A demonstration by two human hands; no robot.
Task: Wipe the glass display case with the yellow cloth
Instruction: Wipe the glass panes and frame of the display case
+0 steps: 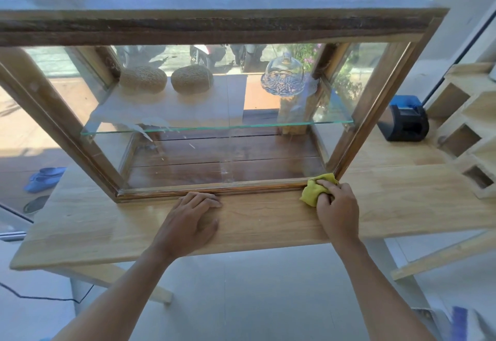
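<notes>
A wood-framed glass display case (214, 152) stands on a light wooden table (107, 228). Smears show on its front pane. My right hand (336, 206) grips a bunched yellow cloth (312, 190) against the lower right corner of the case's frame. My left hand (196, 214) rests flat on the table, fingertips touching the case's bottom rail near the middle.
Inside the case, a glass shelf (214, 127) carries two round woven objects (142, 79) and a cut-glass domed dish (283, 77). A black and blue device (404, 123) sits on the table to the right, beside a stepped wooden rack (467, 131). Blue slippers (44, 179) lie on the floor at left.
</notes>
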